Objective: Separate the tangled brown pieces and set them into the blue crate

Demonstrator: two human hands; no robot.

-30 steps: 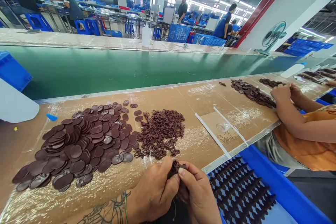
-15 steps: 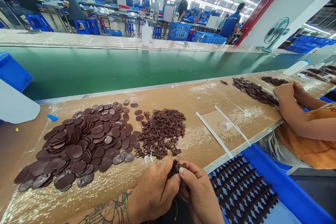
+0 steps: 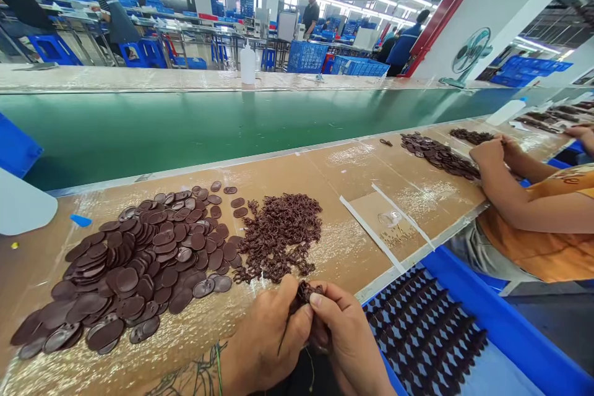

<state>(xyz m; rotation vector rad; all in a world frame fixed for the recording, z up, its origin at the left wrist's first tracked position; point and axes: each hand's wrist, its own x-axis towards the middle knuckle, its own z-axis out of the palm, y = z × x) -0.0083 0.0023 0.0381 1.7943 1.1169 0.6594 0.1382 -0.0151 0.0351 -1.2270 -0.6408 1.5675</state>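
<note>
A small dark brown rubbery piece (image 3: 304, 300) is gripped between both hands, just over the near edge of the bench, though its exact shape is hard to make out because it is mostly hidden by the fingers. The left hand (image 3: 271, 334) is curled almost shut around one side of the piece, and the right hand (image 3: 346, 340) is closed on the other side, with the thumb pressed over it. A tattoo (image 3: 199, 374) is seen on the left forearm. Just beyond the hands, a heap of small tangled brown pieces (image 3: 278, 238) lies on the plastic-covered cardboard bench (image 3: 352, 179), with a larger heap of dark brown discs (image 3: 139, 266) beside it on the left. To the right of the hands, rows of dark pieces are laid out in a blue tray (image 3: 422, 334). Two white strips (image 3: 371, 232) and a clear plastic piece (image 3: 388, 218) lie farther along the bench. Beyond them, a co-worker in an orange shirt (image 3: 533, 241) is seated, with both hands (image 3: 492, 154) held close together near another heap of discs (image 3: 439, 156). A green conveyor belt (image 3: 185, 136) runs behind the bench.
</note>
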